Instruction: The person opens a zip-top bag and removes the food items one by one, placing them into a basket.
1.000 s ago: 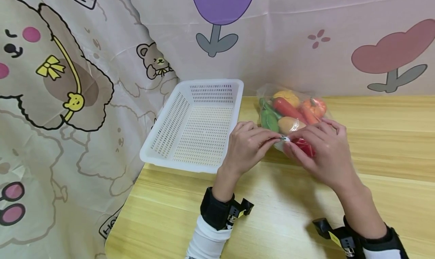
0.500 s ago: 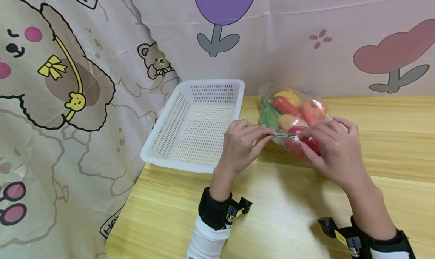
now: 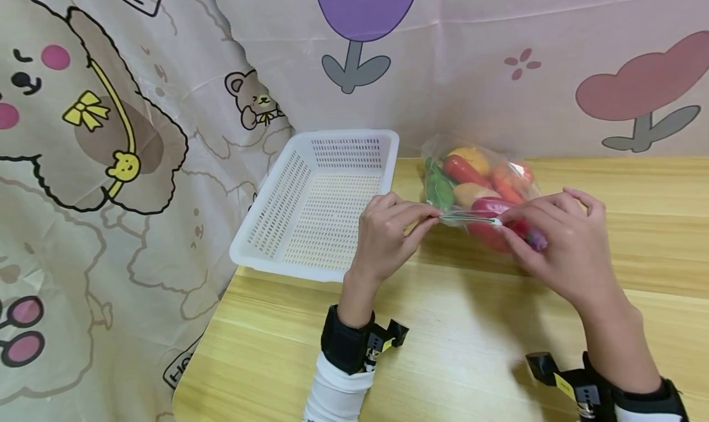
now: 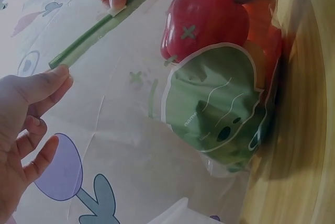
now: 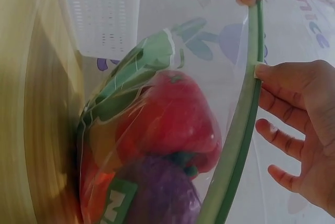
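A clear zip bag (image 3: 437,144) packed with toy-like vegetables stands on the table, its green zip strip (image 5: 241,140) on top. My left hand (image 3: 388,234) pinches one end of that strip between thumb and forefinger. Further along, my right hand (image 3: 570,250) pinches the small white slider (image 5: 257,71), its other fingers loosely bent. Through the film show a red bell pepper (image 4: 204,25), a purple vegetable (image 5: 157,192), a red elongated one (image 3: 465,171), and green, yellow and orange pieces. A green leaf-shaped print (image 4: 209,103) covers part of the bag. Some contents are hidden.
A white perforated basket (image 3: 310,268) stands left of the bag, close to my left hand. Patterned cloth (image 3: 471,53) hangs behind the wooden table (image 3: 421,348) and along its left side.
My right hand has travelled rightward along the zip strip with the slider. My left hand has shifted slightly left. More strip shows between them, and the bag's purple vegetable has come into view.
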A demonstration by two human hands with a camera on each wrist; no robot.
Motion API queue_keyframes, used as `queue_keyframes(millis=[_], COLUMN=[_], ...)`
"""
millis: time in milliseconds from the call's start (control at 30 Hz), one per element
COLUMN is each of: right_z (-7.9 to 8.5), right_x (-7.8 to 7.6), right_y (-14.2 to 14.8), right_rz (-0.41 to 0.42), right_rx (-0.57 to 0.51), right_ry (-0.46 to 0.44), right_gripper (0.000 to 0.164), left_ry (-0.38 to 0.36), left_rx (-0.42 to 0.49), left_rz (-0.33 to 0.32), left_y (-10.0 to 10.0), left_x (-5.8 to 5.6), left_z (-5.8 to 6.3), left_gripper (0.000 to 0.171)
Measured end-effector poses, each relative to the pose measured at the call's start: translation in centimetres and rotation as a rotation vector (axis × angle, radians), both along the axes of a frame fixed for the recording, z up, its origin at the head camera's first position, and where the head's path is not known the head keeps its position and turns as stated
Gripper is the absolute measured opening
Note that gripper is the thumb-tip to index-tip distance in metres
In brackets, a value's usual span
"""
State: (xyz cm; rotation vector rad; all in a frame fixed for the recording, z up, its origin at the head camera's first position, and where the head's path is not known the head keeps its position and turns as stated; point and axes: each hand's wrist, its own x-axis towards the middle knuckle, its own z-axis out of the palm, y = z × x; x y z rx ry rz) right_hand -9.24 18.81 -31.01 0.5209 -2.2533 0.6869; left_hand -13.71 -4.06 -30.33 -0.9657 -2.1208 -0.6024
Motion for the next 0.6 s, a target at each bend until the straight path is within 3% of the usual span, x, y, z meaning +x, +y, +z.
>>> queue_keyframes(millis=[600], right_z=[0.1], right_x=[0.0], right_y=[1.6], right_rz=[-0.058], right_rx=[-0.009], right_ry=[-0.014], right_gripper=[0.068], left_ry=[0.005], left_rx=[0.051], left_rz=[0.024], left_y=[-0.8], left_x=[-0.4], left_z=[0.0], left_gripper=[0.008])
